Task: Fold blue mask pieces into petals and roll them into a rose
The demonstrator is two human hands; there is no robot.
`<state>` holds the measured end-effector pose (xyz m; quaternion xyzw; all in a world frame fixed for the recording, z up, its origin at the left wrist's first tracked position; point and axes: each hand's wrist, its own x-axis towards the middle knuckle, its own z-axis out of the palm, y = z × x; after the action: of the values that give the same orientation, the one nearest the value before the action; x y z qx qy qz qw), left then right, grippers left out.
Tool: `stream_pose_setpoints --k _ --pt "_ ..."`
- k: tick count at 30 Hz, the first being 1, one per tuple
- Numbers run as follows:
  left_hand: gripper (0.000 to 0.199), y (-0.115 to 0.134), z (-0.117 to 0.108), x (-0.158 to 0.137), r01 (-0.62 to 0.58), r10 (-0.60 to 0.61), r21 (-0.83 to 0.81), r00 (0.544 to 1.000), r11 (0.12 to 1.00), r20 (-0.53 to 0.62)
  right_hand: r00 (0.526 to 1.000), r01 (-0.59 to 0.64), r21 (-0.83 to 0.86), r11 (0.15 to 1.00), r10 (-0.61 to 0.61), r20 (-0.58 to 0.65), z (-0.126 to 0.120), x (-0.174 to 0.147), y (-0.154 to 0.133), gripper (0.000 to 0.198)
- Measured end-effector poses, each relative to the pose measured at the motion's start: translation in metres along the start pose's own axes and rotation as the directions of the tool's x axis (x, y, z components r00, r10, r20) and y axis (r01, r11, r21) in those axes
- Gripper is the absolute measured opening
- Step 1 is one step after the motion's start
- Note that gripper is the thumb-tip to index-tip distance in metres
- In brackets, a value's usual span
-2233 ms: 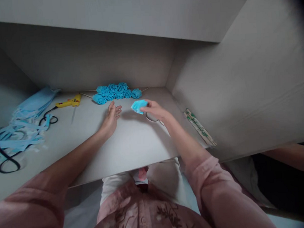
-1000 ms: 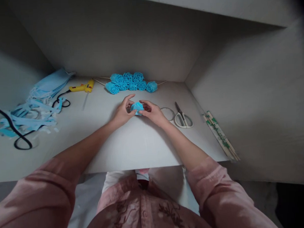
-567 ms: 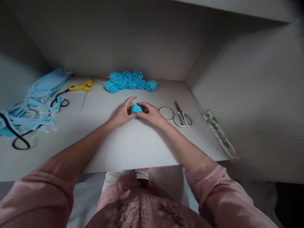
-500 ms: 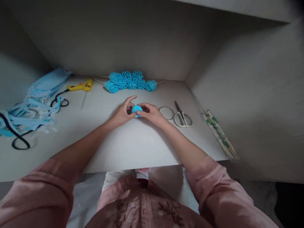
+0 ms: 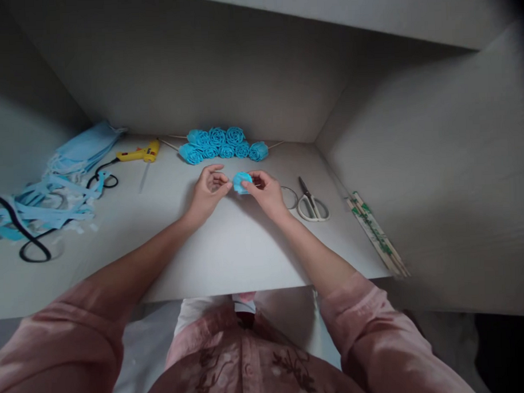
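Note:
A small bright blue rolled flower (image 5: 242, 182) is held above the white table, its rounded folded face turned up. My right hand (image 5: 266, 192) pinches it between thumb and fingers from the right side. Just left of the flower is my left hand (image 5: 210, 192), its fingers loosely curled and apart from the thumb, with nothing visible in them. The left thumb tip comes close to the flower's edge; whether it touches I cannot tell. Behind both hands lies a pile of finished blue roses (image 5: 218, 144) on thin sticks.
White-handled scissors (image 5: 313, 206) and a ring of wire or tape (image 5: 290, 198) lie to the right. Packaged sticks (image 5: 377, 232) rest along the right wall. At left are a yellow glue gun (image 5: 140, 153), blue face masks (image 5: 86, 146), cut strips (image 5: 51, 201) and a black cord (image 5: 25, 230).
My left hand has come off the flower and moved slightly left. The flower has shifted a little right and up in my right hand, showing more of its face.

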<state>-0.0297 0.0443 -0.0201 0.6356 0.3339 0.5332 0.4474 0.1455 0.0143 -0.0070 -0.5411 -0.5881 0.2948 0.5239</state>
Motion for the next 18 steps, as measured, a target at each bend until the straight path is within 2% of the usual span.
stream_pose_setpoints --k 2,3,7,11,15,18 --pt "0.032 0.003 0.003 -0.004 0.030 -0.029 0.055 0.999 0.998 -0.018 0.994 0.062 -0.140 0.988 -0.074 -0.083 -0.002 -0.002 -0.003 0.027" --pt "0.029 0.005 0.005 -0.006 0.055 -0.056 0.057 0.998 0.997 0.003 0.988 0.101 -0.192 0.976 -0.122 -0.100 -0.002 -0.003 -0.004 0.025" --pt "0.049 0.014 0.011 -0.014 0.157 -0.149 -0.046 0.979 0.987 0.140 0.959 0.234 -0.285 0.929 -0.269 -0.090 -0.001 -0.006 -0.004 0.027" --pt "0.057 0.016 0.010 -0.013 0.150 -0.122 -0.159 0.978 0.976 0.172 0.949 0.309 -0.179 0.934 -0.314 0.002 0.001 -0.007 -0.002 0.034" --pt "0.057 0.009 0.008 -0.008 0.141 -0.114 -0.255 0.987 0.957 0.118 0.936 0.342 -0.091 0.935 -0.331 0.117 0.003 -0.011 -0.005 0.040" --pt "0.056 0.004 0.007 -0.007 0.118 -0.104 -0.277 0.992 0.954 0.065 0.935 0.337 -0.082 0.938 -0.323 0.148 0.004 -0.014 -0.008 0.045"
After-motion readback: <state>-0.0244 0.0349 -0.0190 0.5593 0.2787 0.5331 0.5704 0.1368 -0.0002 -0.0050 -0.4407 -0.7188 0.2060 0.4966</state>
